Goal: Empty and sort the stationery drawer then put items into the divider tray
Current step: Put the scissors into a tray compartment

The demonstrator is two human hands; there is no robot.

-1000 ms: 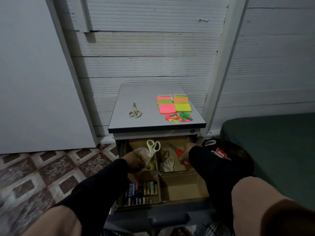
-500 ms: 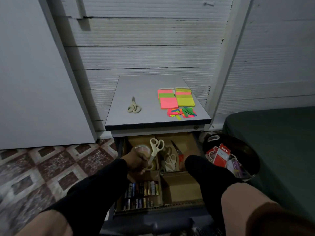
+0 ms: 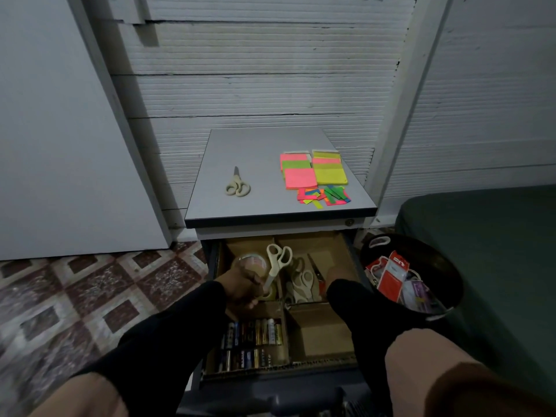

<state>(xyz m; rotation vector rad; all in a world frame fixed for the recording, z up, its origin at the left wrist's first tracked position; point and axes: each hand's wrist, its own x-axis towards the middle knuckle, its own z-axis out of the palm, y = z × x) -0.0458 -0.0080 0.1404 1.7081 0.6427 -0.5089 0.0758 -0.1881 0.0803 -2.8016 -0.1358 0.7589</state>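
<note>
The drawer stands open, with a cardboard divider tray inside. My left hand grips beige scissors by the blades, handles up, over the rear left compartment. A clear tape roll sits against that hand; whether the hand holds it I cannot tell. More beige scissors and red-handled scissors lie in the rear right compartment. My right hand is there, almost hidden by its black sleeve. Batteries fill the front left compartment.
On the cabinet top lie another pair of beige scissors, stacked neon sticky notes and loose coloured flags. A black bowl of packaged items stands right of the drawer, beside a dark green cushion. Patterned floor tiles lie to the left.
My right hand has drawn back from the red-handled scissors and slipped behind its sleeve. My left hand still holds the beige scissors in about the same place. The view has shifted.
</note>
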